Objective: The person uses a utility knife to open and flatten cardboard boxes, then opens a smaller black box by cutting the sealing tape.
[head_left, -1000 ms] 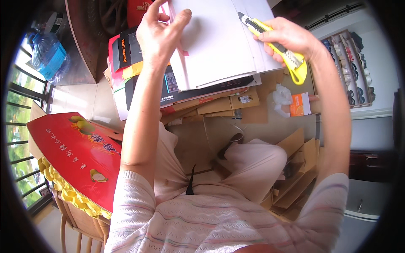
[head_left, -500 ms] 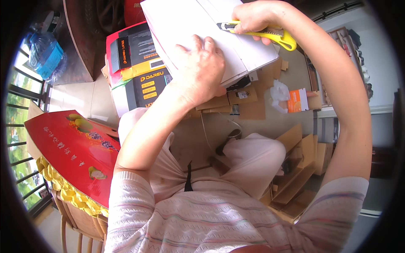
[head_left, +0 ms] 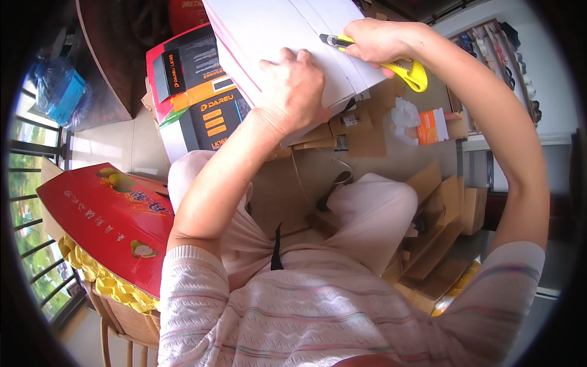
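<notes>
A white cardboard box (head_left: 269,30) stands tilted in front of me at the top of the view, with a long seam across its upper face. My left hand (head_left: 292,88) bears on its near part, fingers bent on the face and thumb at the near edge. Wrapped in my right hand (head_left: 382,41) is a yellow utility knife (head_left: 416,76). Its dark tip points left over the box, close to the seam; whether the blade touches the cardboard, I cannot tell.
Left of the white box sits a black and red printed box (head_left: 214,119). A red gift-box lid (head_left: 110,220) with yellow padding lies on a wooden chair (head_left: 131,327). Opened brown cartons (head_left: 437,244) are on the right, near an orange and white box (head_left: 433,126). A bottle pack (head_left: 64,95) is far left.
My right hand and the knife have shifted slightly, the handle's end now lower in the view. My left fingers are more bent. The whole view has moved a little.
</notes>
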Available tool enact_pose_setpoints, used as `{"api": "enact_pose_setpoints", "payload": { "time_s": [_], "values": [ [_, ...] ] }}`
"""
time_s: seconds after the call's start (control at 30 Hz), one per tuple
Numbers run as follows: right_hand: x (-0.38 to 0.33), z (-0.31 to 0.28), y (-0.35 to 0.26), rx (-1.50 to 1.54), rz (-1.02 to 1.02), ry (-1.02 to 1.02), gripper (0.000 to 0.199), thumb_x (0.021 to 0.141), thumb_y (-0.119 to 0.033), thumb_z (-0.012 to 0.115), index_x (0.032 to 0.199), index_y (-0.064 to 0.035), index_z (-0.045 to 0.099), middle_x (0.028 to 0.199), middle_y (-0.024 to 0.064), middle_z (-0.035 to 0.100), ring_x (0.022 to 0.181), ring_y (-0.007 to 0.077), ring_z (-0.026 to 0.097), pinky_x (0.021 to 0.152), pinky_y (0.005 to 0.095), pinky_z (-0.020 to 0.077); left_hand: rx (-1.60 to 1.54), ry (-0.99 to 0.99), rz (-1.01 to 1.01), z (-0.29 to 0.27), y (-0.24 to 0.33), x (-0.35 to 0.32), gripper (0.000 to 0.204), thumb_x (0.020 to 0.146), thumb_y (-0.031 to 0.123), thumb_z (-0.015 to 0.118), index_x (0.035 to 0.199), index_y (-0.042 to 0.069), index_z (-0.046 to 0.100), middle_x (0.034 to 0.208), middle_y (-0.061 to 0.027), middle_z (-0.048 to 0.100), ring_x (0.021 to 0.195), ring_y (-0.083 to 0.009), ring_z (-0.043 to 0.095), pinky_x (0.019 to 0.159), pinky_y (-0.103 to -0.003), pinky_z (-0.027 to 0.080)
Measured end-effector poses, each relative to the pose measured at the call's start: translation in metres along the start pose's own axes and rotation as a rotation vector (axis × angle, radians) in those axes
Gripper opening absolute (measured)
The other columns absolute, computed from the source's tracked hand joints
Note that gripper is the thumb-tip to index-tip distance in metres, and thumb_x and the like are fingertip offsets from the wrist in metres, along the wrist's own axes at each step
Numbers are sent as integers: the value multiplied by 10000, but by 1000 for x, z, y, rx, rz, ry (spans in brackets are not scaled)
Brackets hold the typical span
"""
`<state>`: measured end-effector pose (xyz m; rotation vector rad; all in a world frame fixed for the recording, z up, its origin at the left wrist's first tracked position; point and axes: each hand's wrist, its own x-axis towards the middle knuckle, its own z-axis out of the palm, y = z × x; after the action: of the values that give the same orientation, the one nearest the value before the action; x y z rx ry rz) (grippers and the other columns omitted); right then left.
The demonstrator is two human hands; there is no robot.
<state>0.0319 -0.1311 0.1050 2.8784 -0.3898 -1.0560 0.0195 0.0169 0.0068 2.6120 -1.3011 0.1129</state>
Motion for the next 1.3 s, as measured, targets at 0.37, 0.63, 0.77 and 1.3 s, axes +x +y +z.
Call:
{"api": "enact_pose_setpoints", "payload": {
  "time_s": [0.37, 0.63, 0.77, 1.3],
  "values": [
    [-61, 44, 16, 131, 18, -78, 231, 870, -102, 402, 763, 96, 451, 599, 147, 504, 444, 231, 553, 435, 373, 461, -24, -27, -54, -2, 2, 1, 540, 586, 381, 720, 983, 34, 604, 1085, -106, 520, 1077, -238, 483, 821, -427, 465],
    [-81, 64, 28, 209, 71, -142, 209, 906, -155, 410, 887, 51, 440, 609, 121, 516, 427, 208, 547, 428, 357, 462, -14, -16, -54, -5, 4, 0, 585, 573, 374, 716, 1046, 52, 594, 1157, -112, 510, 1110, -244, 475, 842, -431, 462],
    [-95, 91, 31, 257, 4, -207, 217, 907, -177, 448, 1042, -7, 455, 611, 75, 517, 401, 144, 534, 386, 276, 453, -66, 129, -36, -4, -19, 2, 613, 592, 418, 721, 1096, 94, 591, 1210, -91, 508, 1134, -233, 467, 872, -418, 457],
    [-71, 175, 68, 1790, -9, 302, 267, 911, -274, 483, 1103, -91, 520, 649, 59, 534, 417, 148, 518, 366, 267, 421, -241, 504, 18, 32, -64, 24, 172, 773, 212, 623, 925, 158, 680, 1132, 7, 577, 1081, -203, 479, 944, -333, 387]
  ]
}}
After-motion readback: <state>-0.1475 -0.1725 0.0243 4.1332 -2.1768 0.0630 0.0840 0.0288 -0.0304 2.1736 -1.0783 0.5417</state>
